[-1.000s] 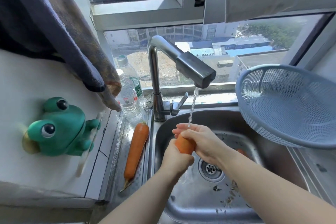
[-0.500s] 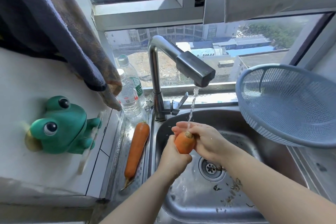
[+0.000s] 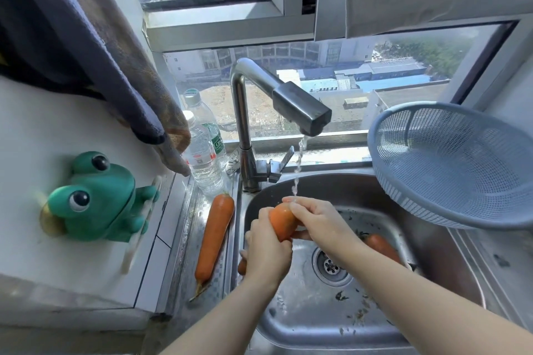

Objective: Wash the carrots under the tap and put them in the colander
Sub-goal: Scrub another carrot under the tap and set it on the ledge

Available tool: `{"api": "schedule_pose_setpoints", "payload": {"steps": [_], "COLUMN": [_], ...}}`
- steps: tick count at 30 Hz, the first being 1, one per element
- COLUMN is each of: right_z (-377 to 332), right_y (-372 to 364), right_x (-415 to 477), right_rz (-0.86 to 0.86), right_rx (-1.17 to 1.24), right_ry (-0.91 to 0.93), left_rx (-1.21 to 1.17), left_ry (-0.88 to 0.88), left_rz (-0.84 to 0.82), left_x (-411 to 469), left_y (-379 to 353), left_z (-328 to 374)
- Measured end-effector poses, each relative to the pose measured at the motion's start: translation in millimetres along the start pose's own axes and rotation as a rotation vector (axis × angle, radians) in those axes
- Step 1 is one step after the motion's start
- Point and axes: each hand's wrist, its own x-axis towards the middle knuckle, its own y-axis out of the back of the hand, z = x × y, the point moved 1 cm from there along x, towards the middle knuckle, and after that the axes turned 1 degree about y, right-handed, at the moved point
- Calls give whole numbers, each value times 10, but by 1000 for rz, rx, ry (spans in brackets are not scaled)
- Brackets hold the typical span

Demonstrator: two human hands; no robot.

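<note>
1. The sink (image 3: 427,294) fills my view, with the tap (image 3: 300,108) running a thin stream into it.
2. The colander (image 3: 450,164) sits empty, up and to the right of my hands, so my right hand is nearer to it.
3. My left hand (image 3: 266,251) is wrapped around the lower part of the carrot (image 3: 283,220), whose long axis points up and away into the stream.
4. My right hand (image 3: 314,217) is curled over its top end, rubbing.
5. I judge that lifting it rightward comes next.
</note>
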Motion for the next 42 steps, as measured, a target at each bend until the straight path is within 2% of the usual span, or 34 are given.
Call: {"api": "schedule_pose_setpoints", "payload": {"steps": [3, 6, 10, 12, 15, 17, 22, 25, 28, 31, 36, 39, 42], "right_z": [-22, -10, -49, -57, -71, -97, -132, -147, -161, -161, -166, -161, -181], "right_y": [-35, -51, -50, -50, -61, -64, -88, -51, 0, 44, 130, 146, 140], "right_x": [16, 32, 21, 11, -7, -11, 17, 52, 99, 113, 136, 133, 109], "right_rz": [115, 184, 80, 22, 39, 68, 162, 218, 9, -201, -375, -403, -353], "right_rx": [-140, -157, -43, -138, -292, -310, -305, -147, 154, 331, 271, 223, 124], "right_ry": [56, 28, -44, -20, 55, 77, 94, 7, -122, -144, -123, -81, -8], "left_rx": [130, 198, 196, 196, 169, 148, 79, -34, -327, -524, -626, -632, -641], "left_ry": [20, -17, -4, -3, -21, -26, -44, -130, -99, -17, 97, 76, 53], "left_rz": [50, 73, 64, 65, 70, 80, 104, 50, -112, -256, -420, -472, -483], "left_x": [-40, -78, -36, -6, 3, 3, 3, 12, 19, 98, 162, 156, 125], "left_y": [23, 43, 68, 80, 75, 68, 29, -16, 18, 50, 77, 81, 82], "left_z": [59, 81, 44, 47, 51, 53, 18, -8, -8, -9, -42, -9, 49]}}
